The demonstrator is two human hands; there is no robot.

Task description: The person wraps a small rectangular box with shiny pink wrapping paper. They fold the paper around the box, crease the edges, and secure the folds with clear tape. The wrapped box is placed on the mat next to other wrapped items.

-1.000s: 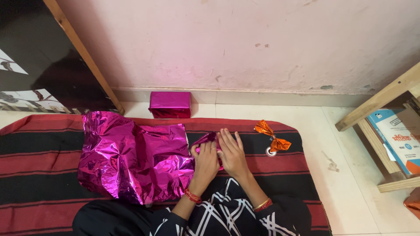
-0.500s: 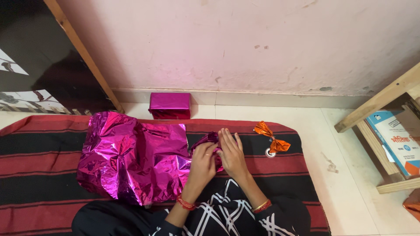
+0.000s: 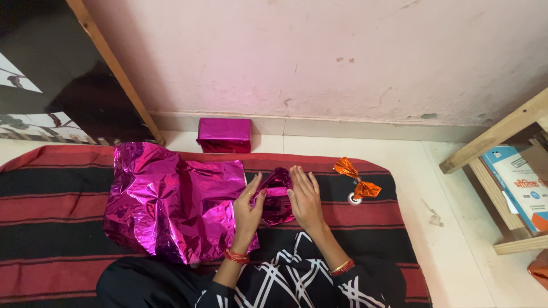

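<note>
A small parcel (image 3: 277, 195) half covered in shiny magenta foil lies on the red and black striped mat (image 3: 68, 197). My left hand (image 3: 248, 210) rests against its left side, fingers apart, over the edge of a big crumpled magenta foil sheet (image 3: 171, 199). My right hand (image 3: 305, 197) presses on the parcel's right side with fingers extended. Both wrists wear red and gold bangles.
A wrapped magenta box (image 3: 224, 135) stands on the tiled floor by the pink wall. An orange foil bow (image 3: 357, 179) and a small tape roll (image 3: 354, 198) lie on the mat to the right. A wooden shelf (image 3: 502, 171) with a book (image 3: 522, 185) is at far right; a dark framed board (image 3: 51, 74) leans at left.
My left hand has slid off the parcel's top to its left side, uncovering the foil-wrapped parcel. My right hand stays pressed on the right side.
</note>
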